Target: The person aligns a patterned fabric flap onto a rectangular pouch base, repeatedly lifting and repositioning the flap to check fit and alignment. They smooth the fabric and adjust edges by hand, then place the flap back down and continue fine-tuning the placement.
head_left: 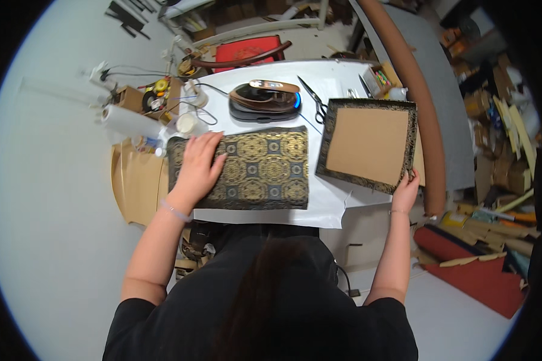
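Flat on the white-covered table lies a piece of black and gold patterned brocade fabric (265, 168). My left hand (200, 161) rests on its left part with the fingers spread. At the right, my right hand (407, 189) pinches the lower right corner of a brown board (367, 144) edged with the same patterned fabric. That board is tilted and overlaps the table's right side. An iron (265, 99) in brown and black, with a blue light, sits behind the brocade. Black-handled scissors (317, 99) lie between the iron and the board.
Left of the fabric stand a white jar (186, 124), a white roll (129, 122) and a cardboard box (156, 99) holding tape rolls. A long brown roll (424, 120) runs along the right side. Behind the table is a red chair (247, 53). Rolled and folded materials (482, 265) lie on the floor at right.
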`<state>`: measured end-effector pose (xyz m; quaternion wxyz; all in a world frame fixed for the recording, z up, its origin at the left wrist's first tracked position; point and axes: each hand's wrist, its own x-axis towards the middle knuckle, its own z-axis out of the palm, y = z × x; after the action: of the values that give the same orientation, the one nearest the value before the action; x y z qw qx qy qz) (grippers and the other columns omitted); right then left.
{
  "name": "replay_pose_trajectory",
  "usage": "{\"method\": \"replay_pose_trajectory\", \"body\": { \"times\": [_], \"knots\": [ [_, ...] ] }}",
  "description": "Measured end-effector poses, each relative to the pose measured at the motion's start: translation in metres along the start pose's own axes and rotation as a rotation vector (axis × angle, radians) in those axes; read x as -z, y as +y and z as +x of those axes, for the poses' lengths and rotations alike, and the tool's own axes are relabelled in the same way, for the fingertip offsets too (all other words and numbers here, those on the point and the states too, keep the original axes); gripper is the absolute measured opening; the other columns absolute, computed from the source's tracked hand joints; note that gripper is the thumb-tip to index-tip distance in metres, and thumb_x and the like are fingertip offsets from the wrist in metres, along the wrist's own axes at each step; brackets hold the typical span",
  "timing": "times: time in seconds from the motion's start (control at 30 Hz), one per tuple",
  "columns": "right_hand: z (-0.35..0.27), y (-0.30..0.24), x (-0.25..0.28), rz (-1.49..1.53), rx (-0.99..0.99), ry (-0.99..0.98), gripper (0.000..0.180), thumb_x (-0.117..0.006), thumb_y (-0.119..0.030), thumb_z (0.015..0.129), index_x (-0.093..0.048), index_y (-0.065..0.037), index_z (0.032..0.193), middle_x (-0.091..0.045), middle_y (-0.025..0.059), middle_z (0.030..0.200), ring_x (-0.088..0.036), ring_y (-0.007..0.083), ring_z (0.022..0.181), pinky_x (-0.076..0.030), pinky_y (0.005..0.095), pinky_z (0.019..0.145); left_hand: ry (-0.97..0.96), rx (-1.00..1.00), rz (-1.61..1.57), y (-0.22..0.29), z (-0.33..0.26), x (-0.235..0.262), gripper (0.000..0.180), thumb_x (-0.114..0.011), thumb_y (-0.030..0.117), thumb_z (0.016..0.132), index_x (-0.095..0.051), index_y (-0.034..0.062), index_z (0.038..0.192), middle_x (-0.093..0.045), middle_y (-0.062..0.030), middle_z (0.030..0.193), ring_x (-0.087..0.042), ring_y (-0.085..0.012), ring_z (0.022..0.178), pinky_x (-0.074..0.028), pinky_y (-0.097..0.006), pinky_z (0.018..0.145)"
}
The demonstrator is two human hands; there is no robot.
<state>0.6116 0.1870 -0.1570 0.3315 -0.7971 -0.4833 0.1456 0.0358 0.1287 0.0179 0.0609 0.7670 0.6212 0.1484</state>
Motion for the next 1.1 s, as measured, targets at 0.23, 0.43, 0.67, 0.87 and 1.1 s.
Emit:
{"method": "replay_pose_trajectory", "body": {
  "times": [0.23, 0.43, 0.67, 0.87, 1.1],
  "knots": [
    [-0.027, -0.224, 0.097, -0.345, 0.719, 0.083, 0.047, -0.058, -0.017, 0.107, -0.052, -0.018, 0.153, -0.063, 0.0121, 0.120, -0.067, 0.0343, 0.100, -0.057, 0.0429, 0.079, 0.111, -0.025, -0.094, -0.009, -0.024, -0.009, 0.048, -0.067, 0.024, 0.097, -0.056, 0.0050, 0.139, -0.061, -0.0150, 0.136, -0.054, -0.0346, 0.134, -0.033, -0.056, 0.121],
    [-0.033, -0.362, 0.082, -0.359, 1.231, 0.029, 0.056, -0.065, 0.000, 0.092, -0.059, -0.009, 0.147, -0.066, 0.0112, 0.116, -0.067, 0.0301, 0.103, -0.056, 0.0418, 0.089, 0.388, 0.237, -0.603, -0.047, -0.018, 0.014, 0.065, -0.053, 0.029, 0.109, -0.030, -0.0013, 0.161, -0.038, -0.0270, 0.162, -0.035, -0.0386, 0.153, -0.026, -0.044, 0.127],
    [-0.040, -0.405, -0.068, -0.396, 1.645, -0.185, 0.057, -0.056, -0.005, 0.092, -0.054, -0.009, 0.149, -0.065, 0.0074, 0.116, -0.062, 0.0244, 0.114, -0.038, 0.0475, 0.119, 0.101, 0.429, -1.013, -0.130, 0.024, 0.023, 0.077, -0.031, 0.055, 0.113, -0.031, -0.0056, 0.161, -0.034, -0.0235, 0.167, -0.027, -0.0318, 0.158, -0.020, -0.034, 0.128],
    [-0.069, -0.383, -0.117, -0.263, 1.602, -0.339, 0.065, -0.071, -0.006, 0.082, -0.056, -0.011, 0.146, -0.063, 0.0062, 0.113, -0.061, 0.0240, 0.114, -0.034, 0.0472, 0.121, -0.094, 0.641, -1.077, -0.158, -0.005, 0.001, 0.086, -0.028, 0.064, 0.110, -0.035, -0.0062, 0.159, -0.034, -0.0219, 0.168, -0.029, -0.0305, 0.158, -0.022, -0.035, 0.127],
    [-0.067, -0.375, -0.093, -0.129, 0.944, -0.884, 0.043, -0.075, -0.021, 0.093, -0.068, -0.010, 0.134, -0.069, 0.0114, 0.122, -0.065, 0.0285, 0.116, -0.046, 0.0419, 0.111, -0.190, 0.638, -1.290, -0.159, -0.024, -0.013, 0.069, -0.025, 0.056, 0.114, -0.047, 0.0067, 0.157, -0.049, -0.0106, 0.160, -0.046, -0.0262, 0.147, -0.030, -0.036, 0.124]
  ]
}}
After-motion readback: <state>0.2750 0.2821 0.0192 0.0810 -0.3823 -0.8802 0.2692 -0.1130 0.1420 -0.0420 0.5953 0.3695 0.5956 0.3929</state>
